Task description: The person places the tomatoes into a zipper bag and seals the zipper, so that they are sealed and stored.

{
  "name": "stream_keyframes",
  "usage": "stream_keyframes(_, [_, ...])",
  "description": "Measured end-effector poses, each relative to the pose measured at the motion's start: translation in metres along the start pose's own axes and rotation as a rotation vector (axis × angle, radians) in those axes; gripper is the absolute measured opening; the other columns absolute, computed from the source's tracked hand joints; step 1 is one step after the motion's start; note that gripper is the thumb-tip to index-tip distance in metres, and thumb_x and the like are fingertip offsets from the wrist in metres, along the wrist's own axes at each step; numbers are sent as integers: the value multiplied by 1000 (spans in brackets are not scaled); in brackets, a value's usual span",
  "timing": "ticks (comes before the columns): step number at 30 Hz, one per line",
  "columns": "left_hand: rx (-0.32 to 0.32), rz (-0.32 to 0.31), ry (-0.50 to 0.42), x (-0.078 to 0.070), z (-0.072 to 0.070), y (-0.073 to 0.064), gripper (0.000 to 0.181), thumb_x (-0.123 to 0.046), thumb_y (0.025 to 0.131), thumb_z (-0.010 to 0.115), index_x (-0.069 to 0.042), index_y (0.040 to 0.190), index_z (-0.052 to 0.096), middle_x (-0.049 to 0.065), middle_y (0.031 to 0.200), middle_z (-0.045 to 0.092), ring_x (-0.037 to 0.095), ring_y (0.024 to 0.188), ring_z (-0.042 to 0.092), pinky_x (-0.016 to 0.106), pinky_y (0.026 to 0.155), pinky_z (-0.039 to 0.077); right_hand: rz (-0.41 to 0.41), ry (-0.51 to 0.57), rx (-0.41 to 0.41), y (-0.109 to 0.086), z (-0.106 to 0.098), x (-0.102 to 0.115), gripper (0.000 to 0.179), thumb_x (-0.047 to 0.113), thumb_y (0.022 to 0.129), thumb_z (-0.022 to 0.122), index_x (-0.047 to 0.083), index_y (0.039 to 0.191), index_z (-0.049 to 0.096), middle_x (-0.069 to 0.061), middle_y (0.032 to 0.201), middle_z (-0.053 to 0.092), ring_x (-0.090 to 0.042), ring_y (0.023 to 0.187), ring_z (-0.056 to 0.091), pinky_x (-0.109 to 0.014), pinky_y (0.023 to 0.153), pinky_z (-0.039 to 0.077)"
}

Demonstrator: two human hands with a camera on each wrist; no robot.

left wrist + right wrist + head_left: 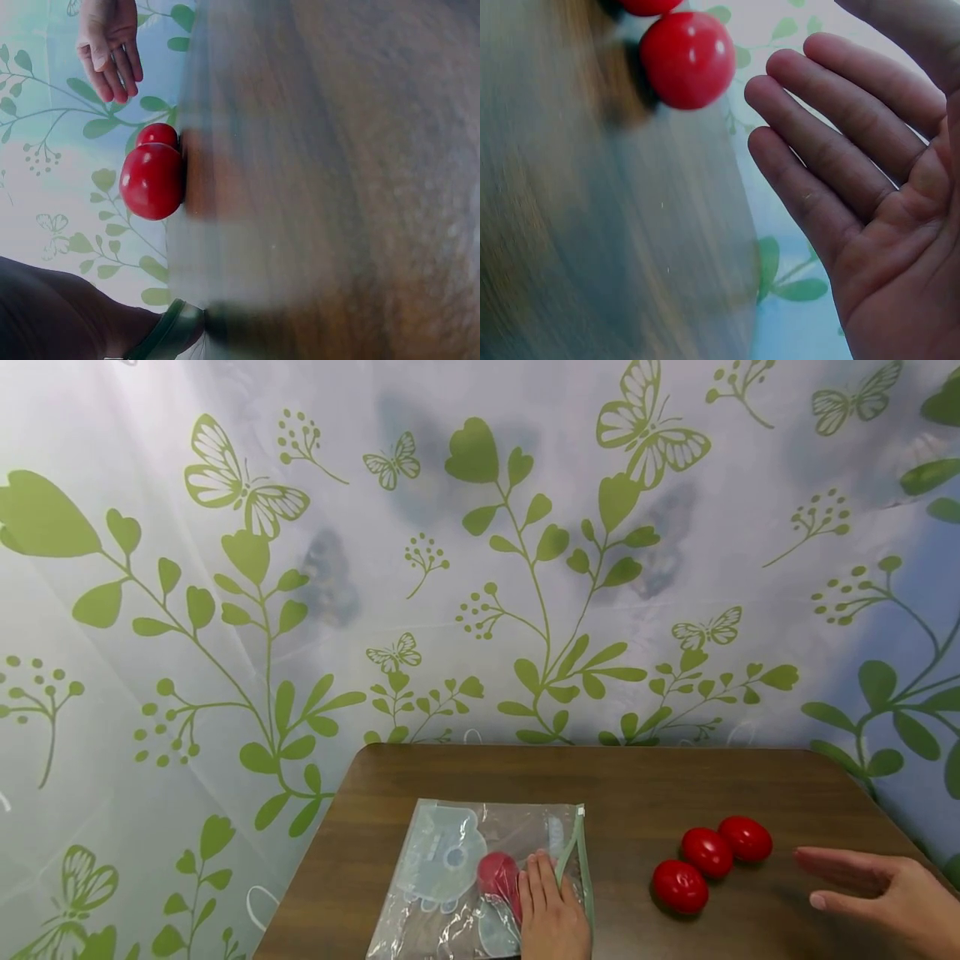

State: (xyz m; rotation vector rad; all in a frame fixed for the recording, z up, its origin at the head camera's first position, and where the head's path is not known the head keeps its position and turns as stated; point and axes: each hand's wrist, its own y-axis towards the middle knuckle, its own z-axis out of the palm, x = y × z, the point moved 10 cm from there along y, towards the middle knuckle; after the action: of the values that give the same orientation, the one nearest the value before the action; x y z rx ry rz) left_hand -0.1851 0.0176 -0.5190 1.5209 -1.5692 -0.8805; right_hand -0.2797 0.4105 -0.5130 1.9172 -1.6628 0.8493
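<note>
My left hand point(553, 906) lies with its fingers straight on the right part of a clear zip bag point(442, 910) with green edging. A red rounded thing point(498, 874) shows beside those fingers, within the bag's outline; part of it is hidden by the hand. Three glossy red tomatoes, the nearest one point(680, 887) among them, sit close together on the table between my hands. My right hand point(885, 893) hovers to their right, fingers extended and thumb apart, holding nothing. In the right wrist view its palm point(900, 247) faces the tomatoes point(688, 60).
The brown wooden table point(622, 777) has rounded far corners. Behind it hangs a pale curtain point(420, 677) with green leaves and butterflies. A pale printed cartoon shape point(442, 852) covers the left part of the bag.
</note>
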Motion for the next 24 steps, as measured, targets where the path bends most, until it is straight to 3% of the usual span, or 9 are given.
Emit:
stream_keyframes(5, [17,6,15,0,0,1,63,-16,119,20,1,107,78,20,121,79,35,111,77,46,139,9,-29,1,-49,2,-7,-7,62,16,95,86,-18,140,61,29,115,75,21,98,62,-17,72,60])
stream_keyframes(8, [23,9,16,0,0,2,63,-16,119,19,0,107,78,20,121,79,35,111,77,46,139,9,-63,1,-68,4,-9,-10,59,13,95,86,-19,138,62,38,114,67,22,98,62,-15,72,59])
stream_keyframes(11, [11,10,15,0,-1,3,62,-16,119,20,1,106,78,20,120,79,35,110,77,46,139,9,-68,-3,-75,8,-9,-14,59,14,94,86,-18,138,63,39,113,66,22,98,61,-15,71,59])
stream_keyframes(14, [-4,9,17,0,-3,4,62,-15,119,21,1,105,79,19,118,80,34,109,78,46,139,9,-34,-24,-63,14,-8,-20,63,22,95,87,-15,140,63,23,115,78,22,97,60,-17,72,60])
stream_keyframes(16, [-8,11,16,0,-4,3,61,-15,119,21,1,104,79,19,118,80,34,108,78,47,139,10,-8,-42,-50,19,-7,-23,66,27,96,87,-14,142,63,3,120,83,22,97,60,-18,72,60])
stream_keyframes(19, [-8,12,12,-1,-3,4,61,-16,119,21,0,105,79,19,118,79,34,108,78,46,139,10,33,-70,-24,26,-5,-28,72,35,96,85,-12,145,61,-25,132,76,23,95,58,-19,73,60])
stream_keyframes(24, [11,14,9,-1,-2,4,62,-17,119,20,-1,105,79,19,119,79,34,109,77,46,139,8,69,-109,1,37,0,-34,80,46,97,83,-11,147,60,-35,143,66,23,91,58,-22,73,62])
